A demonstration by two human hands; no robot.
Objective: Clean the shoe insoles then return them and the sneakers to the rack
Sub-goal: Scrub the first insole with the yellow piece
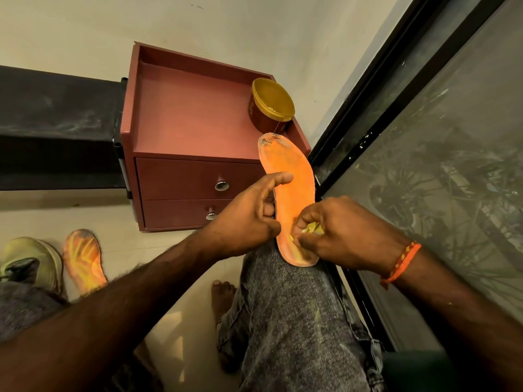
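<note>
Item: flat orange foam insole, heel propped on the person's grey-trousered knee, toe toward the red-brown two-drawer cabinet.
Left hand: grip pinching the insole's edge, steadying it.
Right hand: grip closed on a small yellowish cloth wad, pressed at the heel.
Advice: brace firmly, rub in short strokes heel to worn toe.
Second patterned orange insole and pale green sneaker: on floor.

One view only — a wide-angle head camera looking steeply down and forward over the person's own forearms and knee. The hands sit close beneath it; the cabinet stands farther off, edges bowed — probably lens distortion.
</note>
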